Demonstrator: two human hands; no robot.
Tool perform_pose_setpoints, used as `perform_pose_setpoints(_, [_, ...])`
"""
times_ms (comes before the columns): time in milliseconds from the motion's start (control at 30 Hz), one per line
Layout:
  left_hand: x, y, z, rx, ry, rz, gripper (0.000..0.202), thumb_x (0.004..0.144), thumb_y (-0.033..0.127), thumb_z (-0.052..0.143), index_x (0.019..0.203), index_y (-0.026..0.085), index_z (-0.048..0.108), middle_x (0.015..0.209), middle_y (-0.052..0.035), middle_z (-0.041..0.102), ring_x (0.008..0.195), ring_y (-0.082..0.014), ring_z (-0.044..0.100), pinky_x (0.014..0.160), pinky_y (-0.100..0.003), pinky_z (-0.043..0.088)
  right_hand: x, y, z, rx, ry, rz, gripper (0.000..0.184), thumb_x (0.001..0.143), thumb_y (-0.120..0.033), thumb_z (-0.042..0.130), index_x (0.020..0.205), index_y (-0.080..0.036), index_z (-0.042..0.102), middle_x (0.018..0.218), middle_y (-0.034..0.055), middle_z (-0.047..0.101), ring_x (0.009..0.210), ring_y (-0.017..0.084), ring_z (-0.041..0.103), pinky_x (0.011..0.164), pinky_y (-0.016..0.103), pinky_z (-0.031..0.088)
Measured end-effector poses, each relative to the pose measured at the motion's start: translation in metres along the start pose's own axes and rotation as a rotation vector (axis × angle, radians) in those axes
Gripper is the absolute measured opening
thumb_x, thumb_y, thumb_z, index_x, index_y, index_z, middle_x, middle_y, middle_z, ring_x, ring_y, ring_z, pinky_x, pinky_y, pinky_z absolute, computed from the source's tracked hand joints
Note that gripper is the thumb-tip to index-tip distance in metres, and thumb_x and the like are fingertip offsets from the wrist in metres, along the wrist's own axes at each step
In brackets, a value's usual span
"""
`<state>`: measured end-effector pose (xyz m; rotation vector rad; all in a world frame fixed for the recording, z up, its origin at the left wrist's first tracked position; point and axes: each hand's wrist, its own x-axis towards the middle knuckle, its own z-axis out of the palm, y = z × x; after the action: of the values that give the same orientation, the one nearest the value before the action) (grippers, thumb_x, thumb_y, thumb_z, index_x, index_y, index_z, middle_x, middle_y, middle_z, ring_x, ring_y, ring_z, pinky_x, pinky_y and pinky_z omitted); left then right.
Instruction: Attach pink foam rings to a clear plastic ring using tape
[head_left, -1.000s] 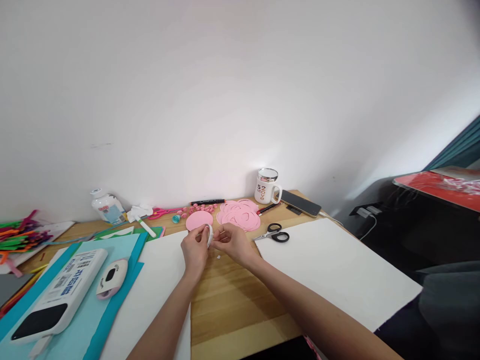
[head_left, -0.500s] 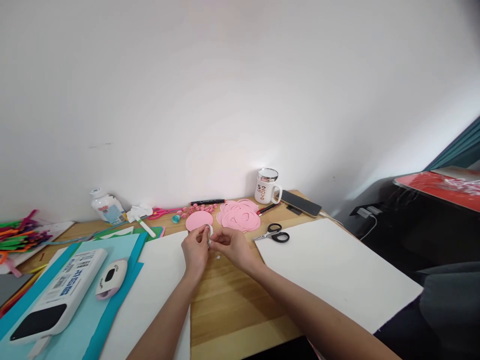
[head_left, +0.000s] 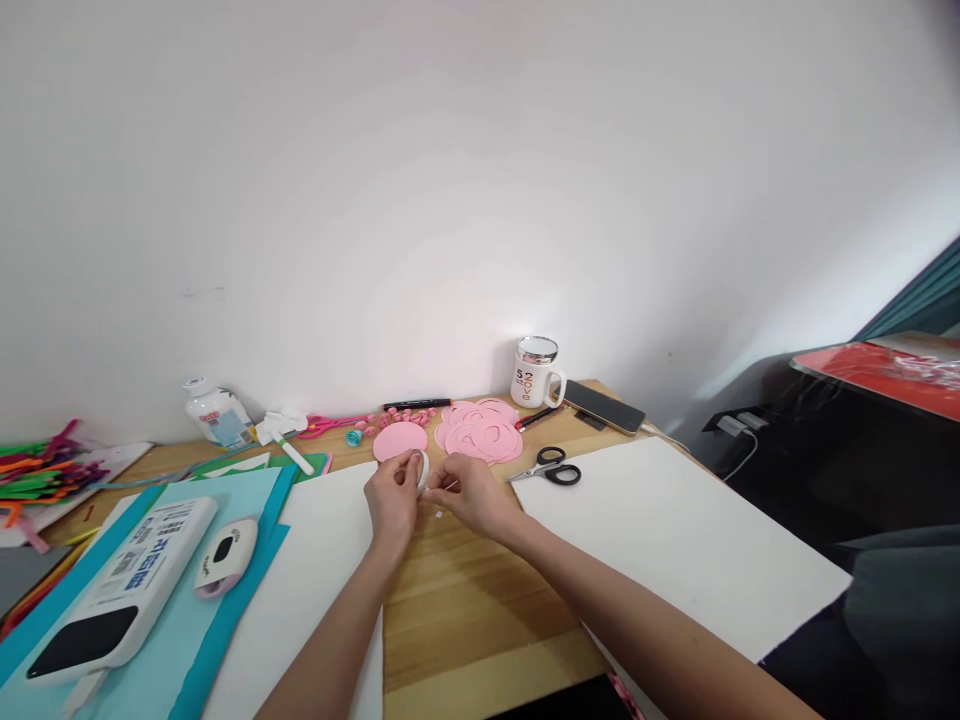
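My left hand (head_left: 392, 497) is closed on a small white roll of tape (head_left: 423, 470), held upright over the wooden table. Fingers and thumb of my right hand (head_left: 471, 492) are pinched together at the roll's near edge. What lies between those right fingertips is too small to make out. Just below them a tiny white scrap (head_left: 439, 514) lies on the wood. Beyond my left hand is a pink paper circle (head_left: 400, 440), and beyond my right a pile of pink paper rings and discs (head_left: 480, 430). Black-handled scissors (head_left: 551, 467) rest right of my right hand.
White sheets (head_left: 675, 540) flank the bare wood strip. A white mug (head_left: 534, 375) and a phone (head_left: 602, 405) stand and lie at the back right. Leftward are a white device (head_left: 127, 590), a small white-and-pink gadget (head_left: 226, 556), a white bottle (head_left: 217, 412) and colourful pipe cleaners (head_left: 45, 470).
The white roll shows a little more between my hands, and my right fingertips have shifted slightly down along its edge. The whole view has moved marginally.
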<state>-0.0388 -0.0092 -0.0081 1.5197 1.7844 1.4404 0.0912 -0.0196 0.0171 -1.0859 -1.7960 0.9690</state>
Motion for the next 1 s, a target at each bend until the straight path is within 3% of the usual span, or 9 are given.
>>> perform_pose_setpoints(200, [-0.003, -0.003, 0.003, 0.087, -0.031, 0.123, 0.027, 0.074, 0.033, 0.052, 0.088, 0.016, 0.068, 0.088, -0.0101, 0.069, 0.07, -0.02, 0.064, 0.068, -0.032, 0.048, 0.011, -0.013, -0.014, -0.544, -0.136, 0.003, 0.023, 0.062, -0.006, 0.061, 0.043, -0.016, 0.053, 0.049, 0.004, 0.055, 0.054, 0.016, 0.054, 0.05, 0.025, 0.037])
perform_pose_setpoints(300, [-0.004, -0.003, 0.003, 0.098, -0.027, 0.14, 0.027, 0.075, 0.031, 0.051, 0.087, 0.015, 0.068, 0.087, -0.0104, 0.069, 0.069, -0.0203, 0.063, 0.068, -0.032, 0.048, 0.015, -0.021, -0.009, -0.762, -0.089, -0.082, 0.013, 0.064, -0.002, 0.056, 0.062, -0.014, 0.061, 0.069, 0.011, 0.061, 0.066, 0.02, 0.057, 0.055, 0.027, 0.038])
perform_pose_setpoints(400, [-0.003, 0.0, 0.0, 0.053, 0.013, 0.052, 0.029, 0.074, 0.033, 0.052, 0.088, 0.014, 0.068, 0.087, -0.0104, 0.069, 0.068, -0.02, 0.064, 0.064, -0.031, 0.049, 0.021, -0.022, -0.018, -0.665, 0.04, -0.124, 0.02, 0.072, -0.007, 0.051, 0.089, -0.014, 0.058, 0.087, 0.0108, 0.061, 0.073, 0.019, 0.057, 0.061, 0.027, 0.04])
perform_pose_setpoints(467, [-0.003, 0.003, -0.002, 0.015, 0.039, 0.012, 0.028, 0.073, 0.034, 0.054, 0.087, 0.014, 0.068, 0.087, -0.0099, 0.069, 0.067, -0.0194, 0.064, 0.061, -0.029, 0.05, 0.024, -0.018, -0.039, -0.568, 0.081, -0.069, 0.021, 0.074, -0.008, 0.05, 0.092, -0.016, 0.056, 0.087, 0.0072, 0.062, 0.076, 0.016, 0.057, 0.063, 0.024, 0.04])
perform_pose_setpoints(533, [-0.003, 0.007, -0.003, -0.014, 0.049, -0.013, 0.027, 0.072, 0.034, 0.056, 0.087, 0.015, 0.068, 0.087, -0.0093, 0.069, 0.067, -0.0187, 0.064, 0.055, -0.027, 0.05, 0.024, -0.01, -0.067, -0.659, 0.013, 0.036, 0.02, 0.073, -0.006, 0.05, 0.088, -0.016, 0.059, 0.083, 0.0066, 0.064, 0.076, 0.017, 0.058, 0.063, 0.024, 0.038])
perform_pose_setpoints(667, [-0.005, 0.013, -0.003, -0.067, 0.051, -0.091, 0.026, 0.071, 0.032, 0.058, 0.087, 0.014, 0.068, 0.087, -0.0095, 0.069, 0.065, -0.0178, 0.063, 0.04, -0.021, 0.047, 0.009, 0.017, -0.114, -1.0, -0.278, 0.241, 0.027, 0.067, 0.001, 0.049, 0.085, -0.015, 0.062, 0.087, 0.0098, 0.064, 0.082, 0.022, 0.058, 0.061, 0.025, 0.035])
perform_pose_setpoints(800, [-0.005, 0.012, -0.002, -0.135, 0.061, -0.132, 0.026, 0.07, 0.031, 0.06, 0.088, 0.014, 0.068, 0.087, -0.0093, 0.069, 0.066, -0.0174, 0.063, 0.037, -0.02, 0.047, -0.013, 0.042, -0.129, -1.102, -0.375, 0.159, 0.032, 0.07, 0.001, 0.044, 0.094, -0.015, 0.059, 0.089, 0.0106, 0.061, 0.082, 0.022, 0.057, 0.061, 0.025, 0.035])
perform_pose_setpoints(1000, [-0.002, 0.007, 0.0, -0.223, 0.084, -0.196, 0.028, 0.069, 0.031, 0.062, 0.09, 0.013, 0.068, 0.085, -0.0107, 0.069, 0.065, -0.0179, 0.063, 0.038, -0.02, 0.047, -0.025, 0.056, -0.139, -0.986, -0.248, -0.034, 0.041, 0.073, 0.0, 0.041, 0.106, -0.02, 0.054, 0.091, 0.0085, 0.058, 0.079, 0.019, 0.057, 0.064, 0.026, 0.039])
